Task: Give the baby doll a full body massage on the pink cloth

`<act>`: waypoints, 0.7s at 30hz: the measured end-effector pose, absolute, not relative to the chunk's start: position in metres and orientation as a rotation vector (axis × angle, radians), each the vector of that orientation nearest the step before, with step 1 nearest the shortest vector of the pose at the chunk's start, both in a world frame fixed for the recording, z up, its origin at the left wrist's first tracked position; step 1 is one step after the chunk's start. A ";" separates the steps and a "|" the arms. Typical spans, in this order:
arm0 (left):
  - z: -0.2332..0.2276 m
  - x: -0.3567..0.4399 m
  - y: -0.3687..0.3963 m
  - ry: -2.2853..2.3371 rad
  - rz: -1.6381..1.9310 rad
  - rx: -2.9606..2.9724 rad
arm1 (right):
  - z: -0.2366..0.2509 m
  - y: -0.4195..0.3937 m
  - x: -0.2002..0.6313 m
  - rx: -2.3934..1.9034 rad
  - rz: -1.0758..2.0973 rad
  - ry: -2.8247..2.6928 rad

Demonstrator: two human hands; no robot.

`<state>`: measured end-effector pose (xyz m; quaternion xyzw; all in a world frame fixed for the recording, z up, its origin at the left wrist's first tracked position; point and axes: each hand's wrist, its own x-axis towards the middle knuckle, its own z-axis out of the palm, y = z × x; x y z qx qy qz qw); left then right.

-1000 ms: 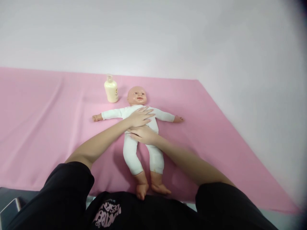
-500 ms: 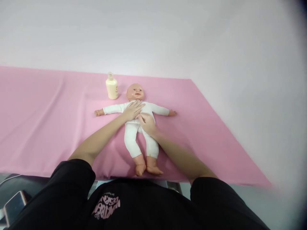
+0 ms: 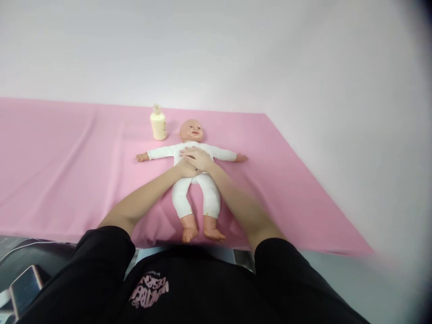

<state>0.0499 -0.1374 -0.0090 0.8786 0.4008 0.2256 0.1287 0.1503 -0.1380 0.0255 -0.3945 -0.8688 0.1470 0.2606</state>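
The bench (image 3: 286,198) is covered by a pink cloth (image 3: 60,171), with soft folds (mostly on the left side). A doll in white clothes (image 3: 209,186) lies on its back there, arms spread wide, feet close to the front edge. A pale yellow bottle (image 3: 159,126) stands upright near its head, to the left.

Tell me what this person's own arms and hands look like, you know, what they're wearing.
Short black sleeves end near the elbows, part of a black top with pink lettering. Below them the forearms are bare, and no glove covers the left hand or right hand.
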 end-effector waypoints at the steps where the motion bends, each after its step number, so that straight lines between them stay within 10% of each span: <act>1: -0.006 0.043 -0.139 1.107 0.621 2.601 | 0.026 -0.134 0.152 -1.061 0.453 -2.326; 21: 0.031 0.017 -0.158 1.245 1.190 2.500 | -0.004 -0.164 0.153 -1.483 0.265 -2.120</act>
